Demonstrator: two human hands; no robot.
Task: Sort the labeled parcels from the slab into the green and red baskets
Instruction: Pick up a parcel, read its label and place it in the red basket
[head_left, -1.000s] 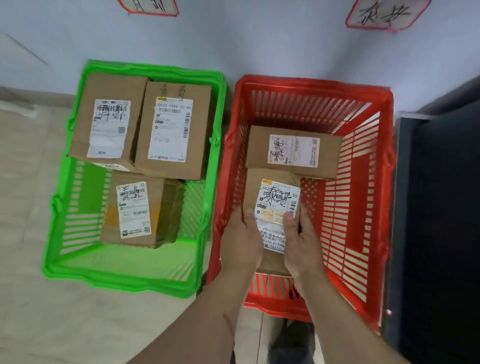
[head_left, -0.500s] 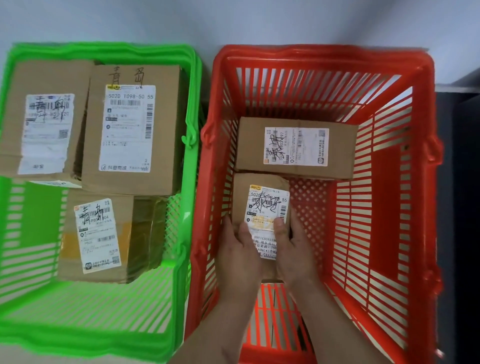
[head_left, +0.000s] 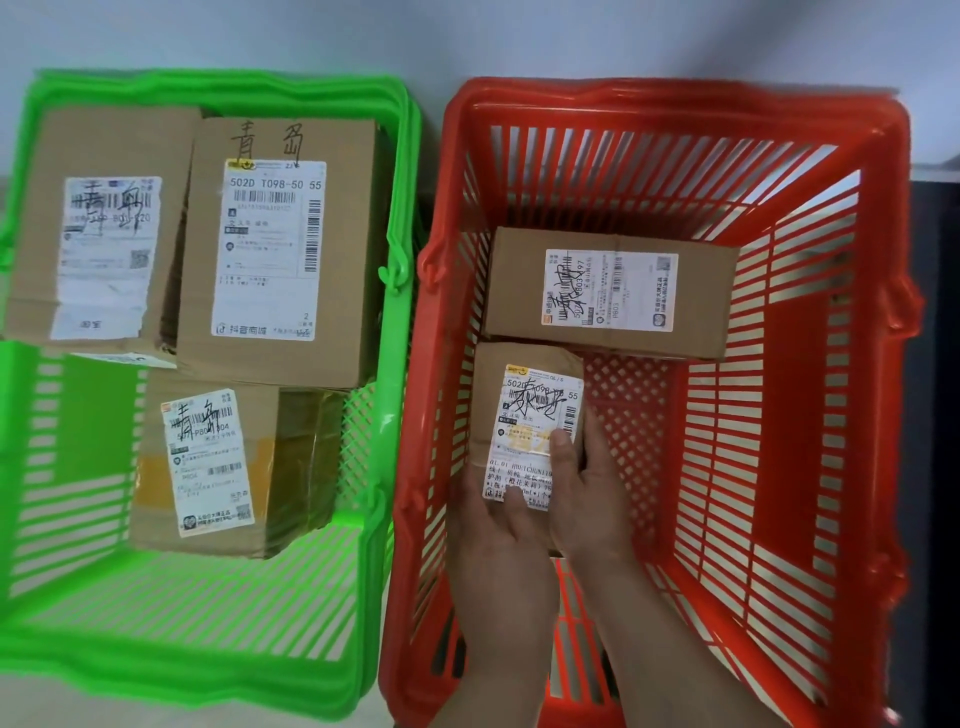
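Parcel in hand: small parcel (head_left: 524, 415), brown, white label up, inside the red basket (head_left: 810, 395), near its left wall.
Change: over the last second the parcel has gone from rim level down to low in the basket; the view has closed in on both baskets.
Position now: far end just beside the long parcel (head_left: 610, 293) lying across the back of the basket; contact with the floor cannot be told, the near end is hidden by the hands.
Left hand (head_left: 498, 561): holds the parcel's near left end, thumb laid on the label, other fingers hidden underneath.
Right hand (head_left: 589, 499): fingers curled round the right edge, thumb pressing the label.
Green basket (head_left: 400, 249): three labelled parcels, unmoved.
Slab: out of view; parcels left to sort cannot be told.
Assessment: placement step nearly done, release not yet made. This would be the second parcel on the red side.
Risk: low; the parcel may tilt against the long parcel if let go before it sits flat.
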